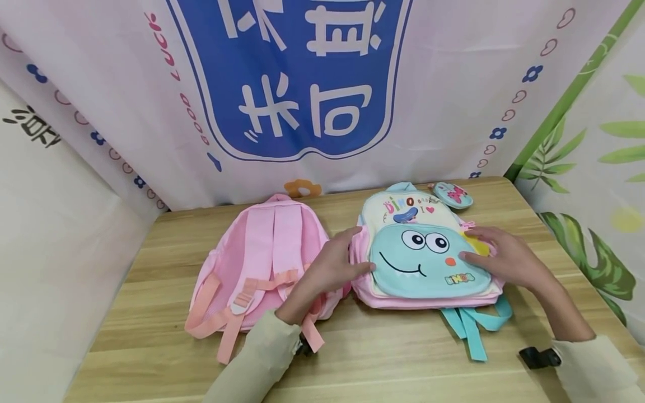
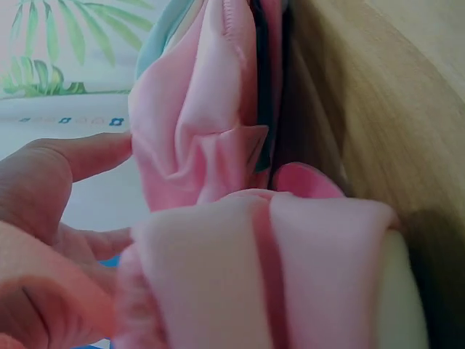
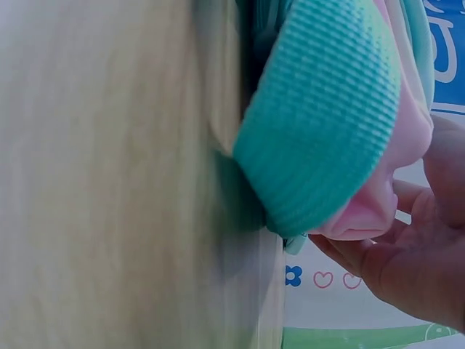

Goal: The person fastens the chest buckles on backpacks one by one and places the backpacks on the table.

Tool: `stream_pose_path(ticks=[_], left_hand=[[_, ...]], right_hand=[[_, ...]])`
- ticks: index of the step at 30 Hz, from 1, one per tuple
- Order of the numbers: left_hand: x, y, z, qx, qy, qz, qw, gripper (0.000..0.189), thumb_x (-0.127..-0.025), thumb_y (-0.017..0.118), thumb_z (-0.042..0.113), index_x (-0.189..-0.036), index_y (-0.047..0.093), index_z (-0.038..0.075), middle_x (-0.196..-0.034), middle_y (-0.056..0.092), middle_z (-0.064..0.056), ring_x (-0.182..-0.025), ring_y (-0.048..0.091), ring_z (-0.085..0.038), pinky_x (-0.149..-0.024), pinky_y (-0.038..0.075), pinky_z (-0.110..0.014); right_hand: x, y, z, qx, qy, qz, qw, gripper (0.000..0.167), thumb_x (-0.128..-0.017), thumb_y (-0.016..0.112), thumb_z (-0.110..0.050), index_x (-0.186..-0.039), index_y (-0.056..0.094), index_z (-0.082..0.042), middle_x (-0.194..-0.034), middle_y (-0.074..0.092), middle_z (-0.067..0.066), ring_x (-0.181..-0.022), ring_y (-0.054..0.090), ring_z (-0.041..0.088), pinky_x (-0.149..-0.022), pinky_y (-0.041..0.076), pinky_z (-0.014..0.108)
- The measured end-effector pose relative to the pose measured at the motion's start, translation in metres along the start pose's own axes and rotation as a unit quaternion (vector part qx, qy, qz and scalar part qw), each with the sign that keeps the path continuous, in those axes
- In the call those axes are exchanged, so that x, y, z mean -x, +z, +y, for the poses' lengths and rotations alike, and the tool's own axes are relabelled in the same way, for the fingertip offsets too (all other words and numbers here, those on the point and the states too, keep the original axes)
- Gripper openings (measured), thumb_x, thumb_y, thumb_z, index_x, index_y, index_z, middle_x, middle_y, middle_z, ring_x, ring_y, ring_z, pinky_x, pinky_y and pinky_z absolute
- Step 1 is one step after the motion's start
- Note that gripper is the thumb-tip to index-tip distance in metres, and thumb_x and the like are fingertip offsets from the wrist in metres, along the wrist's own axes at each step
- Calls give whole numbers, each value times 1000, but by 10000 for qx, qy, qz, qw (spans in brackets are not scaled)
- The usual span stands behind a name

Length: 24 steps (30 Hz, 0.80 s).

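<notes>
A small backpack [image 1: 428,263] with a teal dinosaur-face pocket, cream top and pink sides lies front up on the table. My left hand [image 1: 335,263] is at its left side, thumb on the pocket's edge; in the left wrist view a straight finger touches the pink side fabric [image 2: 189,123]. At the opposite side, my right hand [image 1: 506,257] rests its thumb on the front, fingers spread along the edge. The right wrist view shows a teal strap [image 3: 327,116] beside that hand. A pink backpack [image 1: 262,240] lies straps up, partly behind my left forearm.
A round teal-and-pink pouch [image 1: 453,195] sits by the dinosaur backpack's top right corner. Coral straps [image 1: 232,336] and teal straps [image 1: 473,336] trail toward me over the wooden table [image 1: 393,358]. A printed curtain [image 1: 433,129] hangs along the back edge.
</notes>
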<state>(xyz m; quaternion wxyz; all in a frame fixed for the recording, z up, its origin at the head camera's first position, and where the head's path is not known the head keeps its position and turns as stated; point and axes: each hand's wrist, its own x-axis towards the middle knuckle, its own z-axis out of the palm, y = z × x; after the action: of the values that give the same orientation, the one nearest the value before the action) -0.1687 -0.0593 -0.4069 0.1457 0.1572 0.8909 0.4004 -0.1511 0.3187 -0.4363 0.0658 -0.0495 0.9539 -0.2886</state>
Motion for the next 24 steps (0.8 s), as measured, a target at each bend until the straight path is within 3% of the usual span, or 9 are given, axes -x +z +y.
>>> stream_pose_path(ticks=[6, 10, 15, 20, 24], left_hand=[[3, -9, 5, 278, 91, 402, 9988, 85, -92, 87, 23, -164, 42, 14, -164, 50, -14, -138, 63, -35, -109, 58, -48], [5, -15, 8, 572, 71, 596, 9966, 84, -92, 86, 23, -164, 44, 16, -158, 56, -14, -133, 68, -36, -100, 63, -45], [10, -26, 12, 969, 224, 923, 9907, 82, -90, 88, 24, -161, 48, 14, -154, 58, -14, -134, 68, -36, -102, 61, -45], [12, -37, 11, 1129, 701, 1273, 9829, 71, -89, 89, 21, -151, 59, 4, -164, 50, -11, -141, 62, -35, -109, 57, -45], [13, -44, 10, 1140, 895, 1427, 9791, 65, -88, 89, 17, -145, 64, 0, -166, 48, -10, -146, 57, -34, -113, 55, -44]], right_hand=[[-2, 0, -5, -93, 88, -20, 9999, 68, -99, 76, -48, -147, 61, -2, -159, 46, 36, -145, 41, 61, -110, 34, 82], [-7, 3, -12, -160, 77, -66, 9998, 65, -99, 76, -48, -143, 64, -2, -155, 52, 35, -146, 40, 60, -112, 34, 82], [-14, 7, -20, -290, -37, -187, 9994, 63, -99, 77, -46, -142, 65, -2, -154, 54, 33, -146, 43, 58, -112, 35, 81], [-24, 13, -30, -407, -173, -285, 9986, 62, -98, 78, -46, -143, 65, -5, -157, 53, 31, -148, 42, 56, -115, 35, 80], [-30, 18, -38, -510, -356, -220, 9978, 61, -98, 79, -41, -144, 65, -5, -156, 54, 29, -148, 44, 54, -116, 37, 77]])
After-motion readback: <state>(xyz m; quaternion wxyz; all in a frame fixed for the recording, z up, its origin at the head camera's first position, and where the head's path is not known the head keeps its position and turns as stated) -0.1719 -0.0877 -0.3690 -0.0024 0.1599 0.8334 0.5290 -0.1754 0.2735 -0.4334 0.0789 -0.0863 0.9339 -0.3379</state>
